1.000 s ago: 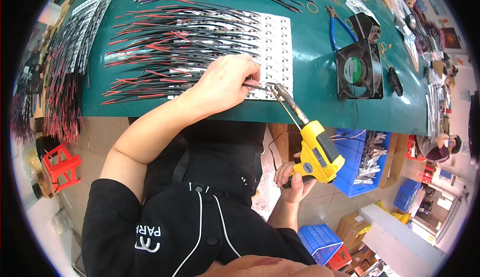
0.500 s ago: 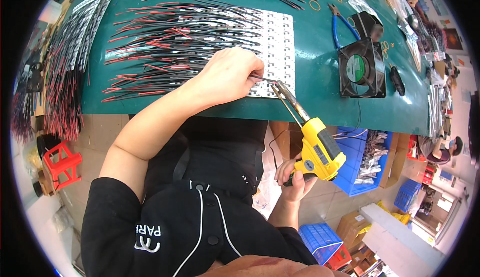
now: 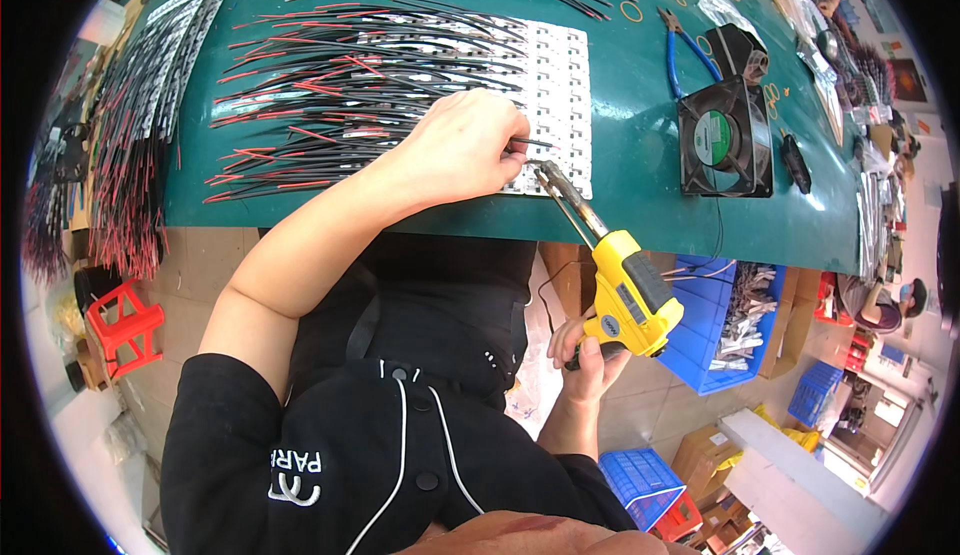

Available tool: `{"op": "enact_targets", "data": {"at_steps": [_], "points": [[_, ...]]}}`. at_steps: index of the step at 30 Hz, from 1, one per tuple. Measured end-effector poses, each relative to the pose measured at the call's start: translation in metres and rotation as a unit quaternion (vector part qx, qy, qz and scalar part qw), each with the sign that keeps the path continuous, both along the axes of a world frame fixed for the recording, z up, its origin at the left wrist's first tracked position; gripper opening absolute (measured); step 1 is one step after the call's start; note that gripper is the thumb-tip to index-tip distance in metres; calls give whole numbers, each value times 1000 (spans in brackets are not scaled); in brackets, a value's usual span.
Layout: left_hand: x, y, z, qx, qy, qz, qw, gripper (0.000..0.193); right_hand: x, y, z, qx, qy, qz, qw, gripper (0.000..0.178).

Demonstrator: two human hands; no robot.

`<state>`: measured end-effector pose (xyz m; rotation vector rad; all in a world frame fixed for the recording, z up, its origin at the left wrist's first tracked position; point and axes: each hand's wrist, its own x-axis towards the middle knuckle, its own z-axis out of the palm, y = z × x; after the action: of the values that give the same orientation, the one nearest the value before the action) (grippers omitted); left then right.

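My left hand [image 3: 468, 145] is closed, pinching a thin black wire [image 3: 538, 143] over a white circuit board panel [image 3: 560, 75]. Many black wires with red ends [image 3: 300, 90] lie across that panel and stretch to the left. In my right hand [image 3: 587, 360] is the grip of a yellow soldering gun [image 3: 636, 295]. Its metal tip points up and left, close to my left fingertips at the panel's near edge. Whether the tip touches a wire or the board I cannot tell.
A black fan [image 3: 725, 140] stands on the green table [image 3: 630, 135] at right, beside blue-handled cutters [image 3: 672, 55]. More wired panels [image 3: 150, 105] hang over the left edge. Below are a blue bin [image 3: 700, 355] of metallic pieces and a red stool [image 3: 125, 330].
The soldering gun has shifted slightly left, bringing its tip nearer my left fingers. My left hand has moved only a little, and the wire it pinches sits at a different angle.
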<state>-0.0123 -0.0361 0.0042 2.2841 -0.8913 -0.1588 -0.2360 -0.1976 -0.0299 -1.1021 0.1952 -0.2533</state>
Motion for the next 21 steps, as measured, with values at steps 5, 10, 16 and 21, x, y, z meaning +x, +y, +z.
{"op": "enact_targets", "data": {"at_steps": [5,10,16,21], "points": [[-1,-1,-2,-10,-8,5,1000,14,2,2,1,-104,20,-25,994,43],[0,0,2,-3,9,-2,1000,14,3,1,7,-93,-6,-52,994,56],[0,1,2,2,9,-3,1000,14,-2,0,5,-92,-2,-47,995,54],[2,1,-2,-10,9,-18,1000,15,-3,1,0,-77,8,-38,996,39]]}}
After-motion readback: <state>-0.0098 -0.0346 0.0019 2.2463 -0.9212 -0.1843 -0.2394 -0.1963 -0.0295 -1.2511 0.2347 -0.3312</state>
